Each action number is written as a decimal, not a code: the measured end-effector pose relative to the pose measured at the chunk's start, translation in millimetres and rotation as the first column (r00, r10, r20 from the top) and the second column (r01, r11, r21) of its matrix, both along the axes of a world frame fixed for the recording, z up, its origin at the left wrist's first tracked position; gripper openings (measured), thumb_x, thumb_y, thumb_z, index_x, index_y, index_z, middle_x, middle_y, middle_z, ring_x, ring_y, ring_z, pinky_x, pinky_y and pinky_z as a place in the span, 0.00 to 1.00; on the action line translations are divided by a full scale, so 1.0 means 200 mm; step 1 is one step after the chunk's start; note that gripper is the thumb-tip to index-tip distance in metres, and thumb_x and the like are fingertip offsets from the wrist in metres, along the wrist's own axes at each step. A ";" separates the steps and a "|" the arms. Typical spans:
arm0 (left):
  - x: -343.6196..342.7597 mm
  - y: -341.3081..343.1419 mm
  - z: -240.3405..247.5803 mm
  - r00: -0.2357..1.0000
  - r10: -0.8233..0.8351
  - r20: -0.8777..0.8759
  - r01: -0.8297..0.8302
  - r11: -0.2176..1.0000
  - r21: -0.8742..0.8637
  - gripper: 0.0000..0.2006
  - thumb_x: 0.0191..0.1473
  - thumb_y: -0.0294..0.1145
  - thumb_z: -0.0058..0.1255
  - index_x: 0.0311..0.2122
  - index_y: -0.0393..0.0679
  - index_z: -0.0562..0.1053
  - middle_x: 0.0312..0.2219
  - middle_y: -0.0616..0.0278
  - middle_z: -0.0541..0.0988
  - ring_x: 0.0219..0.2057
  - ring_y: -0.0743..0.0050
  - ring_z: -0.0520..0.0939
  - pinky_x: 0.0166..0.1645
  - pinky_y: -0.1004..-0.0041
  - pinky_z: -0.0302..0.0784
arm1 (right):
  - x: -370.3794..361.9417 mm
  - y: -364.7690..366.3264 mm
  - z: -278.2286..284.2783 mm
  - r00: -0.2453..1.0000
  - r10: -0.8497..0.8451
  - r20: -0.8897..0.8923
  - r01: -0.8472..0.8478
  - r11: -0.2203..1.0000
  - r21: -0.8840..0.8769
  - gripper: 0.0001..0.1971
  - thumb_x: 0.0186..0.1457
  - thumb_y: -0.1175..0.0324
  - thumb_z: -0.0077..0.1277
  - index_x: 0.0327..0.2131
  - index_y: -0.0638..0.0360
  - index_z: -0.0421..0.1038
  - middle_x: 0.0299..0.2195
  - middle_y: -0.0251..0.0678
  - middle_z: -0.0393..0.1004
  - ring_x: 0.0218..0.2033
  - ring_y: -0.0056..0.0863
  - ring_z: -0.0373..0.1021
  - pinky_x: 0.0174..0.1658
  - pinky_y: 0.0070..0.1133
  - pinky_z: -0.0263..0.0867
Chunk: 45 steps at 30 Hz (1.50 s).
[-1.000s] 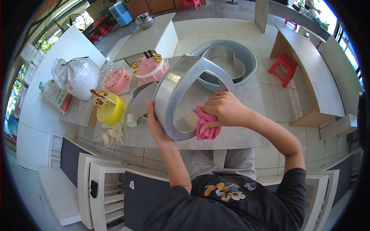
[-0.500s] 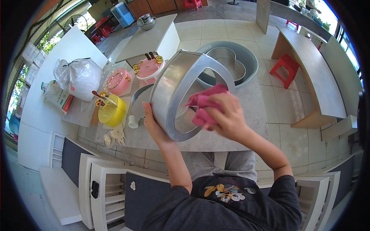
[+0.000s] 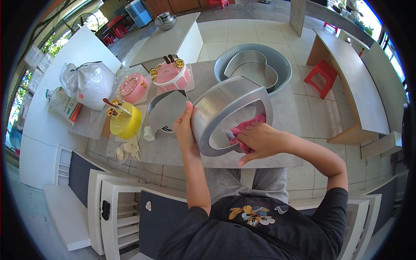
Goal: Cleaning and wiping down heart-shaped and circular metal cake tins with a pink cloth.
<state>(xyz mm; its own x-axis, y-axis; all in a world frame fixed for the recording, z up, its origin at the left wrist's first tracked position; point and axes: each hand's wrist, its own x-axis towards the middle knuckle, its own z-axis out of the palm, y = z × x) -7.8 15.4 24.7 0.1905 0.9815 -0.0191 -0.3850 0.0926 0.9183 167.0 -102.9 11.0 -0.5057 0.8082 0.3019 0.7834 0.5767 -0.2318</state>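
Note:
My left hand (image 3: pixel 185 130) grips the outer side wall of a silver heart-shaped cake pan (image 3: pixel 223 102), holding it tilted above the table. The pan's base has a large cut-out framed by a flat rim, and this side faces me. My right hand (image 3: pixel 261 139) is closed on a pink cloth (image 3: pixel 248 125), pressing it against the rim and inner edge at the opening's right side. Behind my left hand, another metal pan (image 3: pixel 167 113) lies on the grey table (image 3: pixel 284 125). A small white cup (image 3: pixel 149 133) stands beside it.
A grey-blue tub (image 3: pixel 284 71) holding a metal heart-shaped pan (image 3: pixel 247 63) stands at the table's far right. On the left are a yellow cake (image 3: pixel 126 121), two pink cakes (image 3: pixel 134 89), a stuffed plastic bag (image 3: pixel 96 84) and a small dish (image 3: pixel 122 154). A red stool (image 3: pixel 320 79) stands to the right.
The pan has come down and to the right, uncovering the other pan and more of the tub. My right hand has moved the cloth downward to the rim's lower right part.

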 end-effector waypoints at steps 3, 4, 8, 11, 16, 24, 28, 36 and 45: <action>-0.01 -0.01 0.00 1.000 0.005 -0.029 -0.005 1.000 -0.003 0.16 0.50 0.44 0.51 0.19 0.42 0.73 0.14 0.74 0.69 0.15 0.89 0.65 0.20 0.85 0.56 | 0.03 0.00 0.14 0.973 -0.053 -0.223 -0.087 0.816 -0.572 0.21 0.46 0.56 0.51 0.34 0.66 0.64 0.34 0.45 0.65 0.35 0.37 0.66 0.37 0.28 0.61; 0.00 -0.01 0.00 1.000 0.016 -0.008 -0.016 1.000 -0.007 0.17 0.50 0.44 0.51 0.19 0.42 0.73 0.14 0.74 0.69 0.15 0.89 0.64 0.20 0.86 0.56 | 0.02 0.00 0.13 0.973 -0.057 -0.224 -0.084 0.814 -0.575 0.21 0.46 0.56 0.51 0.34 0.66 0.64 0.34 0.45 0.65 0.35 0.37 0.66 0.37 0.28 0.61; -0.01 0.00 0.04 0.994 0.104 0.039 -0.106 0.993 0.045 0.17 0.50 0.44 0.51 0.19 0.42 0.73 0.15 0.74 0.70 0.15 0.90 0.65 0.20 0.86 0.57 | -0.12 -0.06 0.11 0.945 -0.262 -0.198 0.232 0.959 -0.161 0.23 0.45 0.65 0.49 0.43 0.70 0.60 0.40 0.47 0.61 0.41 0.41 0.62 0.44 0.30 0.59; -0.02 0.00 0.06 0.983 0.169 0.069 -0.174 0.982 0.073 0.17 0.50 0.45 0.51 0.19 0.42 0.73 0.15 0.73 0.70 0.16 0.89 0.66 0.21 0.86 0.58 | -0.22 -0.12 0.13 0.925 -0.349 -0.150 0.364 0.928 0.080 0.26 0.43 0.68 0.48 0.46 0.74 0.57 0.45 0.47 0.59 0.46 0.42 0.58 0.48 0.31 0.56; -0.03 0.02 0.09 0.968 0.208 0.139 -0.222 0.970 0.098 0.18 0.51 0.44 0.50 0.19 0.40 0.73 0.16 0.72 0.71 0.17 0.89 0.67 0.22 0.85 0.60 | -0.12 -0.02 -0.02 0.918 -0.388 0.080 0.368 0.911 0.186 0.29 0.39 0.73 0.46 0.48 0.76 0.55 0.49 0.50 0.57 0.50 0.41 0.54 0.52 0.32 0.50; -0.05 0.05 0.05 0.993 0.119 0.017 -0.120 0.987 0.111 0.18 0.51 0.44 0.49 0.20 0.40 0.73 0.15 0.72 0.71 0.16 0.89 0.66 0.21 0.85 0.59 | -0.04 0.10 -0.01 0.654 -0.378 -0.655 0.435 0.897 -0.084 0.11 0.44 0.78 0.43 0.35 0.62 0.61 0.40 0.48 0.64 0.37 0.43 0.66 0.35 0.28 0.63; -0.03 0.04 0.05 0.987 0.123 0.104 -0.131 0.989 0.069 0.17 0.51 0.44 0.49 0.20 0.40 0.74 0.15 0.73 0.71 0.15 0.90 0.66 0.20 0.86 0.58 | -0.08 0.09 0.03 0.883 -0.314 -0.349 0.452 0.767 0.455 0.11 0.48 0.76 0.42 0.39 0.63 0.62 0.35 0.49 0.68 0.38 0.42 0.66 0.40 0.29 0.61; -0.01 0.00 0.07 0.999 0.038 -0.019 -0.036 0.995 0.088 0.17 0.51 0.43 0.50 0.18 0.40 0.73 0.14 0.74 0.70 0.14 0.90 0.64 0.19 0.86 0.56 | -0.04 0.12 -0.03 0.955 -0.102 -0.279 0.057 0.985 -0.164 0.22 0.39 0.60 0.53 0.38 0.62 0.65 0.32 0.45 0.70 0.36 0.44 0.67 0.40 0.30 0.63; -0.03 0.22 -0.09 0.971 -0.239 0.017 0.225 0.935 0.272 0.24 0.55 0.53 0.34 0.35 0.39 0.70 0.28 0.66 0.74 0.30 0.83 0.72 0.35 0.81 0.63 | -0.12 0.13 0.08 0.607 -0.209 -0.767 -0.156 0.915 -0.373 0.28 0.43 0.67 0.56 0.49 0.62 0.58 0.32 0.35 0.70 0.36 0.25 0.68 0.41 0.22 0.63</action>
<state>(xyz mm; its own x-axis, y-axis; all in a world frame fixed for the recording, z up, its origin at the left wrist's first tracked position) -13.9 60.1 7.1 0.4074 0.8777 0.2523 -0.4275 -0.0608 0.9020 142.6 -76.3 26.3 -0.1977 0.9494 0.2440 0.2044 0.2834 -0.9370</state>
